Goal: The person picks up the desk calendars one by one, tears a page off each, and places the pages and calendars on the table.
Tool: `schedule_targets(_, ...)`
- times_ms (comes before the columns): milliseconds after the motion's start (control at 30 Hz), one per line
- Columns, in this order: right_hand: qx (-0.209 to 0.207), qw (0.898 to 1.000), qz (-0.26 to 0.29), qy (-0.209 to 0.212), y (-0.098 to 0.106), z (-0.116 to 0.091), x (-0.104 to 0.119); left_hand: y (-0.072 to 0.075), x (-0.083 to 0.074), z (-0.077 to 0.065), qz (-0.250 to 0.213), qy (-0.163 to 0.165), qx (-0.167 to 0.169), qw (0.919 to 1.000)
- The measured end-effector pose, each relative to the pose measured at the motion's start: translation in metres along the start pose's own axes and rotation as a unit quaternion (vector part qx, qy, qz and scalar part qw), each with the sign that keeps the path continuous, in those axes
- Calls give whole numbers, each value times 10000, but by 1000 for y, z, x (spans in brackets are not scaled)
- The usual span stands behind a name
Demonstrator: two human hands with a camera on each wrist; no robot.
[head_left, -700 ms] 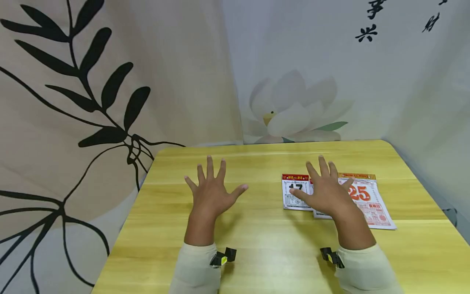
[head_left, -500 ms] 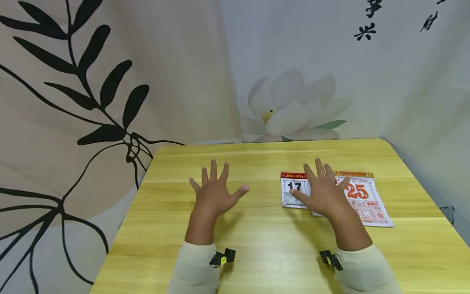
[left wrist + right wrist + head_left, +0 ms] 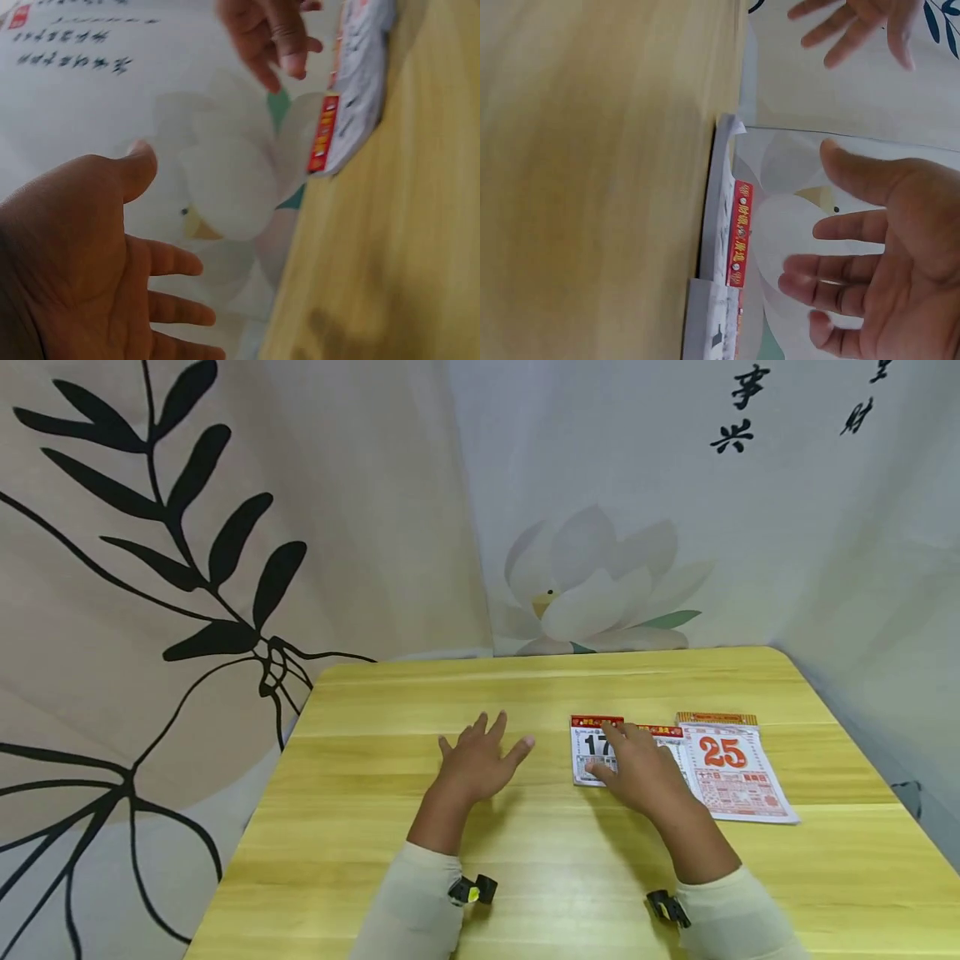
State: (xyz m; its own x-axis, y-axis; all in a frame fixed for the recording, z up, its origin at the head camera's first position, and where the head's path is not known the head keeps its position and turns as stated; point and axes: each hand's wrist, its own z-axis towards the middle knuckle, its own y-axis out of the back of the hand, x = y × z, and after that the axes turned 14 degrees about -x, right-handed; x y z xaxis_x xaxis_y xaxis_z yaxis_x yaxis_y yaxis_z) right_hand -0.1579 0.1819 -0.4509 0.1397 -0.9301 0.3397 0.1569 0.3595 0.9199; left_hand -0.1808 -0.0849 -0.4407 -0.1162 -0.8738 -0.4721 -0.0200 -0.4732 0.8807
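Three tear-off calendars lie side by side on the wooden table. The left calendar [image 3: 587, 748] shows a black 17 under a red header; the right calendar [image 3: 735, 770], the largest, shows a red 25. Between them is a middle calendar [image 3: 670, 739], mostly covered by my right hand in the head view. That right hand [image 3: 641, 772] hovers over the left and middle calendars, fingers loosely bent and holding nothing; the right wrist view shows the hand [image 3: 885, 262] apart from the pads of paper. My left hand [image 3: 476, 767] hangs over the table left of the calendars, fingers spread.
The wooden table [image 3: 360, 827] ends at a back edge against a curtain [image 3: 390, 510] printed with dark leaves and a pale lotus. Each sleeve carries a small black wrist camera, one at the left cuff [image 3: 472, 890] and one at the right cuff [image 3: 666, 908].
The left hand has moved right, toward the calendars. My right hand has drawn slightly left and nearer, its fingers going from spread to loosely bent, uncovering more of the right and middle calendars.
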Motion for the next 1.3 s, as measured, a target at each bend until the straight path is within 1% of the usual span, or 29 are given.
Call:
schedule_targets(200,299,9995,72,-44,-7,0,1,-21,-15,8,251,-184,76,9995)
schedule_targets(267,281,9996,45,-4,-9,0,0,-26,-19,11,318,-234,116,9992)
schedule_targets(367,120,9999,55,54,-12,-1,-1,-32,-23,17,387,-305,119,9987)
schedule_targets(500,-13,9999,111,106,-14,0,-1,-41,-28,25,544,-346,67,9979)
schedule_targets(633,1,9997,132,187,-15,-1,-2,-53,-33,33,756,-379,80,9964)
schedule_targets(833,84,9994,235,257,-16,-4,-3,-68,-44,44,876,-489,72,9949)
schedule_targets(1000,209,9991,298,210,-17,-3,0,-76,-47,53,1119,-477,115,9925)
schedule_targets(1133,325,9990,291,135,-19,-3,1,-82,-48,59,1168,-487,116,9919)
schedule_targets(1300,640,9974,296,159,-20,-5,2,-91,-48,66,1249,-570,7,9905)
